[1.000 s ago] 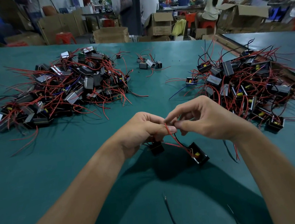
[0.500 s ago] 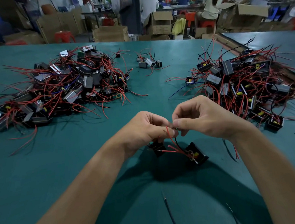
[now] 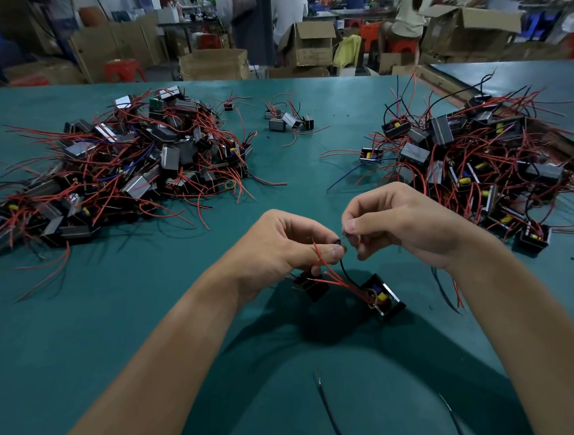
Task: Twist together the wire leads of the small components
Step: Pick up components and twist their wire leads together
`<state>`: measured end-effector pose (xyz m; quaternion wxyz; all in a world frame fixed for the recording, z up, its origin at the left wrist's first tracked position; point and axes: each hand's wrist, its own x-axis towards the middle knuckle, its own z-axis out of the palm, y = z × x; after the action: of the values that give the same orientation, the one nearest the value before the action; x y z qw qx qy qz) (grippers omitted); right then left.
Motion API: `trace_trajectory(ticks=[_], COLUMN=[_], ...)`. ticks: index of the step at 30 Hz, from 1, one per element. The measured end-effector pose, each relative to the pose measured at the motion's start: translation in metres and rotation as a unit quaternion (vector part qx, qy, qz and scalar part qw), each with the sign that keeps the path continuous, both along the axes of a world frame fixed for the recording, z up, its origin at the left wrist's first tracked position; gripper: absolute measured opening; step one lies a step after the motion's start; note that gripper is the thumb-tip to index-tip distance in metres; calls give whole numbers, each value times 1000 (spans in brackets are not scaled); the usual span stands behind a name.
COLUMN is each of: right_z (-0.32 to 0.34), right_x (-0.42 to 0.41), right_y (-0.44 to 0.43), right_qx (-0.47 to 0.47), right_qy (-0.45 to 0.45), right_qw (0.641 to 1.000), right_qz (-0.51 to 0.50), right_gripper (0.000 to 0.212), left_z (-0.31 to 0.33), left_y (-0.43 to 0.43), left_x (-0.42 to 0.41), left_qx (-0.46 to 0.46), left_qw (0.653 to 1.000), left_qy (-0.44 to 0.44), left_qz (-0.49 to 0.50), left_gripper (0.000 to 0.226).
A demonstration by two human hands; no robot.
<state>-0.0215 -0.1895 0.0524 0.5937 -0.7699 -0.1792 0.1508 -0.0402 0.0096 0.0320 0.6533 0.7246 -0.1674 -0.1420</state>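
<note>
Left hand (image 3: 283, 248) and right hand (image 3: 399, 222) fingers pinch wire leads (image 3: 341, 239) above two small components (image 3: 382, 295) on desk (image 3: 115, 316). Leads thin, springy, likely slippery; best held near bare tips.

No text can be read from where I sit. The dark print on the cardboard boxes (image 3: 310, 49) across the workshop is too blurred to make out. The small components (image 3: 384, 295) in front of me and their wire leads (image 3: 319, 256) show no lettering or numbers that I can read.
</note>
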Motion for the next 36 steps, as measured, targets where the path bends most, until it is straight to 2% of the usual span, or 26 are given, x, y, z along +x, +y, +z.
trace_trajectory(ticks=[6, 20, 25, 29, 32, 36], right_z=[-1, -6, -4, -6, -6, -5], right_x=[-2, 0, 1, 1, 1, -1], right_y=[1, 4, -3, -5, -4, -2], right_qx=[-9, 0, -12, -18, -12, -4], right_qy=[-22, -84, -101, -132, -146, -149], right_qw=[1000, 996, 995, 991, 989, 988], right_qz=[4, 15, 19, 26, 28, 41], right_gripper=[24, 19, 17, 13, 6, 8], left_z=[0, 2, 5, 3, 2, 3], left_y=[-1, -3, -5, -4, -4, -5], left_x=[0, -5, -2, 0, 1, -1], left_qx=[6, 30, -13, -14, -12, -5], left_qw=[1000, 999, 999, 996, 995, 997], left_qy=[-3, -23, 32, 80, 91, 76], left_qz=[-1, -12, 22, 29, 39, 25], left_gripper=[13, 7, 5, 19, 20, 20])
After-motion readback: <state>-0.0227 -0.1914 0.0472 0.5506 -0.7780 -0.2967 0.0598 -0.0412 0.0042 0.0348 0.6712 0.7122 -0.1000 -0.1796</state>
